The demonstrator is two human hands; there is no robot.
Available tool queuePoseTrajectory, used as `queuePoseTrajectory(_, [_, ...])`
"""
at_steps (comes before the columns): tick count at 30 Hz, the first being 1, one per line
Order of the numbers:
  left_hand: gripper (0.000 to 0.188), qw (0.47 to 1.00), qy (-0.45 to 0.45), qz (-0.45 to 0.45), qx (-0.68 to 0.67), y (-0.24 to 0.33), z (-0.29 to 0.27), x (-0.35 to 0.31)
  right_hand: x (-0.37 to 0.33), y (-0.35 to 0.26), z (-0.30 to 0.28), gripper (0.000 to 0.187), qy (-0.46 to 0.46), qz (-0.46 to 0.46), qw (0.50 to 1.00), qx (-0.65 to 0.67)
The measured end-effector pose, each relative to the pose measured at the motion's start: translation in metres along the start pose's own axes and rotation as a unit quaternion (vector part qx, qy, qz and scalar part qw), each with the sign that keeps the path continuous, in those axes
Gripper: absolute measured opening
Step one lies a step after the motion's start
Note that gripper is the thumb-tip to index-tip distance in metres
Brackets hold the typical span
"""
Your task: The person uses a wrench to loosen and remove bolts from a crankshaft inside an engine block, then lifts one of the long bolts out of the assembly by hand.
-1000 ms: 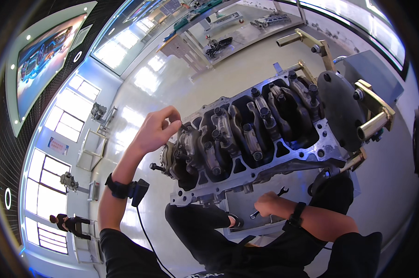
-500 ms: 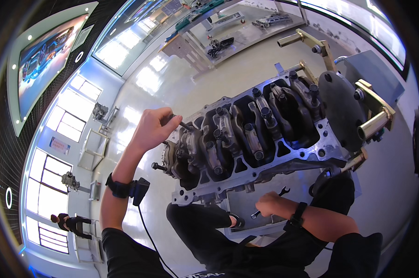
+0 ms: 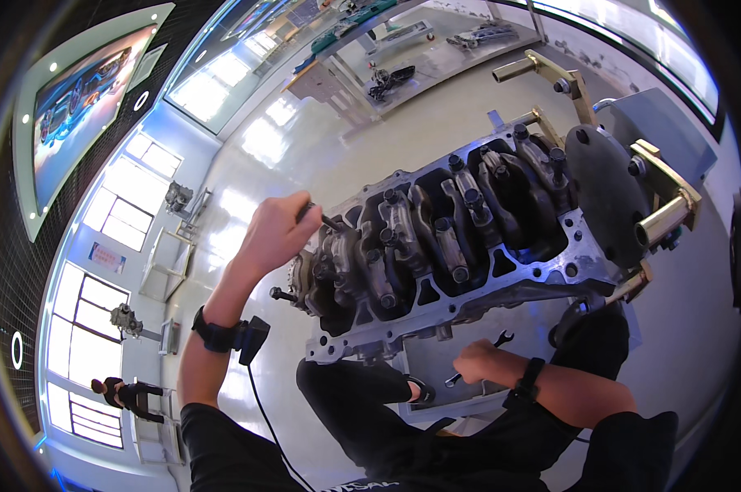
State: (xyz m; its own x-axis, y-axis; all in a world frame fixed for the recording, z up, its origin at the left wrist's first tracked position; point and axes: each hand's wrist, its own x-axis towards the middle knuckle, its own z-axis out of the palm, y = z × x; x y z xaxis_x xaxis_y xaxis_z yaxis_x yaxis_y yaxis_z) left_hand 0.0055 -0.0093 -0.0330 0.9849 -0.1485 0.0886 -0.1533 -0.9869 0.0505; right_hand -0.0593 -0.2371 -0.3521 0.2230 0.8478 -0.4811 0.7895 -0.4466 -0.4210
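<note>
An engine block [image 3: 592, 261] lies before me with its crankshaft [image 3: 426, 220] and bearing caps [image 3: 450, 248] facing up. My left hand [image 3: 282, 231] is at the block's left end, fingers closed on a dark bolt [image 3: 331, 222]. The bolt slants down to the end bearing cap; its head is hidden by my fingers. Several other bolts stand in the caps, and one long bolt [image 3: 282, 294] sticks out of the left end. Below the block's near side, my right hand [image 3: 475, 362] is wrapped around a metal wrench [image 3: 503, 338], apart from the block.
Gold-coloured stand arms [image 3: 665, 215] and a dark round plate [image 3: 593, 184] hold the block's right end. A grey tray [image 3: 436, 402] sits low between my legs. A workbench [image 3: 436, 70] with engine parts is at the back. Someone [image 3: 124, 398] stands far left.
My left hand has turned slightly at the bolt, its fingers curling further over it. The right hand with the wrench keeps its place.
</note>
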Motion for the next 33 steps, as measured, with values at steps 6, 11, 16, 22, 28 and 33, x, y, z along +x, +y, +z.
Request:
queuePoseTrajectory(6, [0.031,0.998,0.061,0.012,-0.01,0.001,0.003,-0.002,0.002,-0.001,-0.002,0.024,-0.012,0.007,1.0,-0.003])
queuePoseTrajectory(11, [0.035,0.999,0.013,0.034,0.023,-0.002,0.01,-0.006,0.0,0.001,0.0,0.023,0.016,-0.001,1.0,0.004])
queuePoseTrajectory(16, [0.033,0.991,0.099,-0.036,-0.081,-0.01,0.005,-0.007,0.0,0.0,0.0,0.023,0.006,0.005,1.0,0.01])
queuePoseTrajectory(22, [0.033,0.988,0.12,-0.026,-0.092,-0.01,0.003,-0.009,0.001,0.001,0.001,0.022,0.011,-0.002,1.0,0.002])
queuePoseTrajectory(28, [0.032,0.966,0.179,-0.072,-0.17,-0.005,-0.011,-0.018,-0.003,-0.001,-0.005,0.022,0.006,-0.011,1.0,-0.004])
queuePoseTrajectory(33, [0.034,0.957,0.184,-0.057,-0.219,-0.003,-0.025,-0.017,0.001,0.003,0.003,0.022,0.013,-0.014,1.0,-0.007])
